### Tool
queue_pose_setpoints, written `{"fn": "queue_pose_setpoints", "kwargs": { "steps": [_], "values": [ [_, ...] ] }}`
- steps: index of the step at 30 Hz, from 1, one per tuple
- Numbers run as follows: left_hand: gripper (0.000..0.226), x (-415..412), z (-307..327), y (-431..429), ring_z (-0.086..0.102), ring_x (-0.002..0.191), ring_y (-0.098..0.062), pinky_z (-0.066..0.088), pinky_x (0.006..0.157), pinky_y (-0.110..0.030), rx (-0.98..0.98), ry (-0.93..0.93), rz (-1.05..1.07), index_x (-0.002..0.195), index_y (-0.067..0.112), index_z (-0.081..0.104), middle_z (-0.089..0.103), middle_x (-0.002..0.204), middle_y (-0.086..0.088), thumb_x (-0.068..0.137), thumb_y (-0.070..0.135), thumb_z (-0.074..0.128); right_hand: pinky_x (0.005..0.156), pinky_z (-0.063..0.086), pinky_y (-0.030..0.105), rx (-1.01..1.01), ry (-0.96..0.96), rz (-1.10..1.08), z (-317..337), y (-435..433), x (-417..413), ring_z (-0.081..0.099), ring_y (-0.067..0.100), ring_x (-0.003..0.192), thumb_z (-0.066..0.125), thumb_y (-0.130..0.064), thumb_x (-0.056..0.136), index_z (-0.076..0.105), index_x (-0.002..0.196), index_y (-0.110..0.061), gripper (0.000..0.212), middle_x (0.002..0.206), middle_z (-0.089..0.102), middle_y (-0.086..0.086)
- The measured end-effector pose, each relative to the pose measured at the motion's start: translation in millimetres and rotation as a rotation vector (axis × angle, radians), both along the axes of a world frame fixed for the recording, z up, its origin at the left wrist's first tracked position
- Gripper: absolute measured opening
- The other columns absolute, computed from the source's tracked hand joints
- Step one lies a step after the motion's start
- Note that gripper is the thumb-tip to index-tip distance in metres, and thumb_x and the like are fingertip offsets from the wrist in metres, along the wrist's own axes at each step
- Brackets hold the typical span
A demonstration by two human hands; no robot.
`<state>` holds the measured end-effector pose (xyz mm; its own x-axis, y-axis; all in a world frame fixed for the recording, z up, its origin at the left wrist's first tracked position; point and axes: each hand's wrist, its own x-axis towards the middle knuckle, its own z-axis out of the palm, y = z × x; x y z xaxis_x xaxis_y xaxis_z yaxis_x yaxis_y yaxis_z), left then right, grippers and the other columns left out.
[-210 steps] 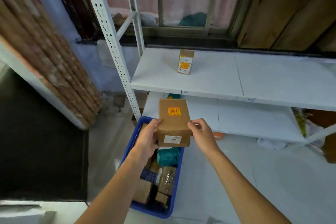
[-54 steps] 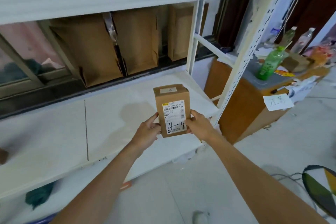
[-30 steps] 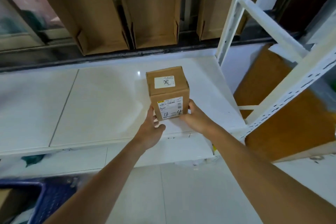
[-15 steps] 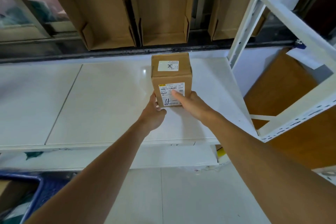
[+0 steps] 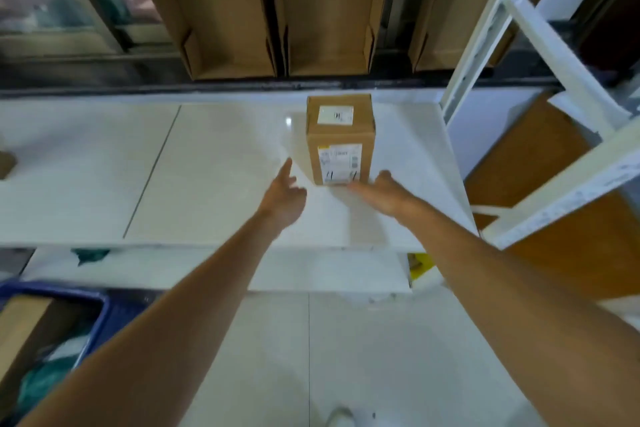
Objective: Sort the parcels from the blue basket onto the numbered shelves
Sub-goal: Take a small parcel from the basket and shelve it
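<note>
As you look down on the white shelf (image 5: 225,184), its board fills the middle of the view. The blue basket (image 5: 100,302) sits low at your left with parcels inside. The brown parcel (image 5: 341,146) stands upright on the shelf's right section, toward the back. Its long axis is vertical, its printed label faces you, and a small sticker is on top. Your left hand (image 5: 282,199) hovers just left of it, fingers loosely spread, holding nothing. Your right hand (image 5: 386,192) reaches toward its base, fingers straight; blur hides any contact.
</note>
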<state>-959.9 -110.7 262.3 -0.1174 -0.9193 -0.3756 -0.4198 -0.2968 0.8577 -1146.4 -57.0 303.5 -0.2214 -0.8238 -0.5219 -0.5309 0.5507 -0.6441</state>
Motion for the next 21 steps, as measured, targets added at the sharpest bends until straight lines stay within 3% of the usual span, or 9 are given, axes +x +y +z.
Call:
{"fn": "queue_pose_setpoints", "kwargs": {
  "steps": [2, 3, 6, 8, 10, 12, 16, 19, 21],
  "values": [
    [0.070, 16.4, 18.2, 11.1, 0.059, 0.112, -0.016, 0.048, 0.065, -0.012, -0.019, 0.003, 0.051, 0.155, 0.032, 0.031, 0.055, 0.145, -0.002, 0.095, 0.000, 0.043, 0.105, 0.039, 0.037, 0.042, 0.023, -0.012, 15.8, 11.5, 6.0, 0.043, 0.034, 0.137, 0.053, -0.036, 0.101, 0.020, 0.155, -0.006, 0.070, 0.156, 0.034, 0.018],
    [0.069, 24.5, 29.2, 16.3, 0.060, 0.114, -0.015, 0.045, 0.062, -0.009, -0.037, 0.019, 0.064, 0.154, 0.032, 0.034, 0.056, 0.143, -0.002, 0.094, -0.002, 0.040, 0.102, 0.041, 0.037, 0.040, 0.049, -0.007, 24.5, 15.5, 8.6, 0.045, 0.033, 0.135, 0.053, -0.034, 0.101, 0.022, 0.154, -0.005, 0.068, 0.153, 0.037, 0.018],
    [0.070, 57.9, 68.5, 37.4, 0.057, 0.128, -0.018, 0.045, 0.079, -0.015, -0.051, 0.043, 0.039, 0.151, 0.031, 0.039, 0.055, 0.145, -0.006, 0.093, -0.009, 0.034, 0.096, 0.042, 0.035, 0.037, 0.107, 0.013, 58.1, 30.0, 24.7, 0.048, 0.033, 0.131, 0.055, -0.034, 0.099, 0.030, 0.149, -0.005, 0.063, 0.147, 0.045, 0.016],
    [0.071, 85.1, 92.3, 52.9, 0.053, 0.132, -0.020, 0.045, 0.084, -0.018, -0.054, 0.061, 0.010, 0.150, 0.031, 0.041, 0.052, 0.147, -0.007, 0.093, -0.011, 0.034, 0.099, 0.043, 0.036, 0.005, 0.120, 0.046, 84.8, 43.5, 44.0, 0.050, 0.032, 0.129, 0.057, -0.037, 0.094, 0.035, 0.149, -0.012, 0.065, 0.146, 0.048, 0.012],
    [0.068, 118.8, 113.9, 71.2, 0.055, 0.128, -0.020, 0.044, 0.079, -0.018, -0.078, 0.098, 0.010, 0.149, 0.029, 0.043, 0.051, 0.147, -0.010, 0.094, -0.010, 0.036, 0.104, 0.045, 0.039, -0.013, 0.125, 0.117, 105.5, 58.3, 70.8, 0.051, 0.031, 0.127, 0.057, -0.044, 0.087, 0.040, 0.149, -0.020, 0.069, 0.147, 0.050, 0.007],
    [0.061, 152.6, 132.9, 91.2, 0.058, 0.116, -0.019, 0.045, 0.077, -0.019, -0.111, 0.135, 0.014, 0.148, 0.026, 0.046, 0.051, 0.146, -0.012, 0.096, -0.007, 0.043, 0.102, 0.048, 0.042, -0.009, 0.125, 0.142, 123.1, 71.5, 102.7, 0.051, 0.030, 0.123, 0.057, -0.046, 0.088, 0.040, 0.148, -0.015, 0.070, 0.143, 0.049, 0.004],
    [0.050, 240.7, 166.9, 147.7, 0.057, 0.107, -0.017, 0.046, 0.071, -0.013, -0.135, 0.150, 0.065, 0.147, 0.021, 0.048, 0.054, 0.138, -0.008, 0.100, 0.003, 0.052, 0.094, 0.051, 0.043, -0.048, 0.134, 0.224, 163.2, 108.3, 201.4, 0.058, 0.029, 0.100, 0.057, -0.046, 0.092, 0.052, 0.124, -0.002, 0.054, 0.112, 0.057, 0.011],
    [0.050, 319.4, 183.0, 193.0, 0.054, 0.111, -0.019, 0.046, 0.084, -0.021, -0.135, 0.183, 0.133, 0.147, 0.014, 0.046, 0.055, 0.131, -0.010, 0.100, -0.002, 0.050, 0.088, 0.051, 0.042, -0.079, 0.147, 0.326, 180.8, 130.9, 275.5, 0.057, 0.027, 0.091, 0.057, -0.046, 0.091, 0.054, 0.114, -0.004, 0.048, 0.102, 0.058, 0.010],
    [0.048, 373.4, 186.2, 224.2, 0.056, 0.107, -0.022, 0.045, 0.087, -0.028, -0.141, 0.177, 0.179, 0.147, 0.008, 0.044, 0.058, 0.119, -0.009, 0.100, -0.004, 0.047, 0.093, 0.050, 0.043, -0.107, 0.153, 0.399, 189.3, 144.7, 326.2, 0.058, 0.029, 0.097, 0.056, -0.046, 0.091, 0.053, 0.115, -0.005, 0.046, 0.107, 0.057, 0.010]
  ]
}}
